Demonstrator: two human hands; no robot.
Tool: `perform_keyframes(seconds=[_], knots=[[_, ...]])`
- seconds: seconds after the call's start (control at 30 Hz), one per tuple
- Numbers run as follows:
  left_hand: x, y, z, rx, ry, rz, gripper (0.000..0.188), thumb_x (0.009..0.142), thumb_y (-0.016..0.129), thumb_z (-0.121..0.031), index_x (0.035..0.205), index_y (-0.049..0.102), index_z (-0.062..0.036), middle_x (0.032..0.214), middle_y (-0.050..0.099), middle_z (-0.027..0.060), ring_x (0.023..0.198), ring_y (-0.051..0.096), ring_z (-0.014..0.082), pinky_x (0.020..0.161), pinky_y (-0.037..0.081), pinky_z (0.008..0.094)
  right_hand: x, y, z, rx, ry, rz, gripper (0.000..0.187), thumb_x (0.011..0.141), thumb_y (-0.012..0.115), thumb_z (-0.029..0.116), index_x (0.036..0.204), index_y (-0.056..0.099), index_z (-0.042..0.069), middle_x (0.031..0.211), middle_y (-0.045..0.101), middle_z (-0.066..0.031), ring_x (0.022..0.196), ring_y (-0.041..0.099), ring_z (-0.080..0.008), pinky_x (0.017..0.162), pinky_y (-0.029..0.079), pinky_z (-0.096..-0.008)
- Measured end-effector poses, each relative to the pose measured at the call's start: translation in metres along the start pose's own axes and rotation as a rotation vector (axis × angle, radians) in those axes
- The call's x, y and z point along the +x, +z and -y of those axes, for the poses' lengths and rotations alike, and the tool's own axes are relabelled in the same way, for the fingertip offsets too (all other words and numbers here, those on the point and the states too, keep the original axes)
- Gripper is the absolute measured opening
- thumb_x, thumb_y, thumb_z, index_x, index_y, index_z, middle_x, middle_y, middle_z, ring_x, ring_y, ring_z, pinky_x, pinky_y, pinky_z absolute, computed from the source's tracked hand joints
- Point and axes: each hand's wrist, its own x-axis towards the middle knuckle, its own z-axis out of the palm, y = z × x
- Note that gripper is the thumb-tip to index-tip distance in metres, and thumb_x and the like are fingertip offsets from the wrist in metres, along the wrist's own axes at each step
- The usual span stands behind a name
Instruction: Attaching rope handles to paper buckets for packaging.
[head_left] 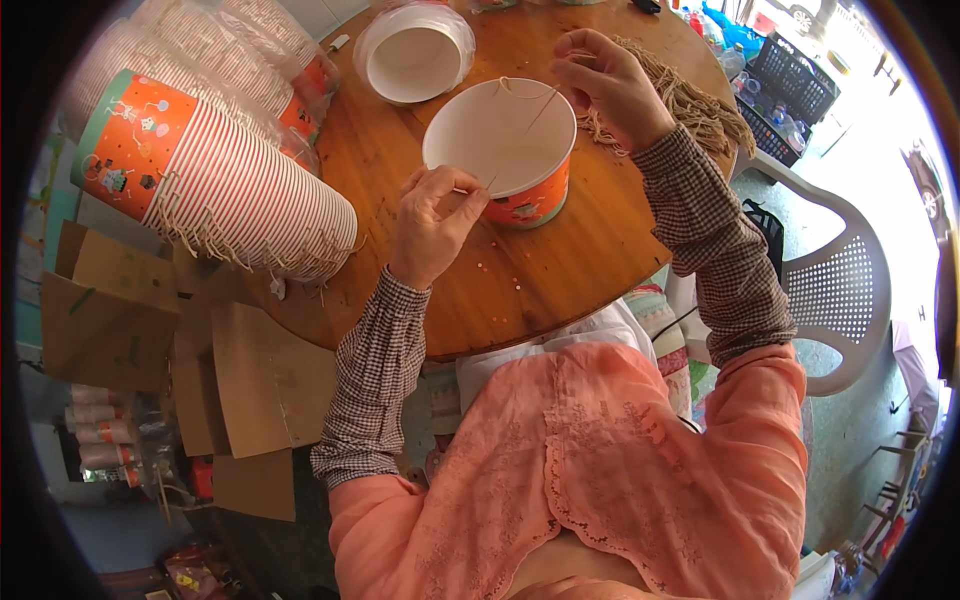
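An orange paper bucket with a white inside and printed pictures stands upright on the round wooden table in front of me. A thin tan cord is looped at the bucket's far rim and runs to my right hand, which is raised above the right rim and pinches it. My left hand is at the near left rim, thumb and forefinger pinched together. A fine cord-like tip shows at those fingers, but I cannot tell whether it is the same cord.
A long nested stack of matching buckets with cord handles lies at the left, beside plastic-wrapped stacks. Another wrapped white bucket sits at the back. A bundle of tan cords lies at right. Cardboard boxes and a plastic chair flank the table.
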Motion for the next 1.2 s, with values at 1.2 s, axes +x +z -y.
perform_keyframes(seconds=[1.2], knots=[[0.09,-0.224,-0.046,-0.237,0.004,-0.552,0.022,0.092,0.061,-0.021,0.101,0.065,-0.0008,0.088,0.065,0.0023,0.077,0.059,0.0094,0.068,0.048,0.0232,-0.175,0.072,-0.089,-0.598,-0.366,0.334,0.014,0.075,0.061,0.005,0.088,0.063,0.003,0.093,0.062,-0.0099,0.086,0.055,-0.0305,0.077,0.048,-0.0379]])
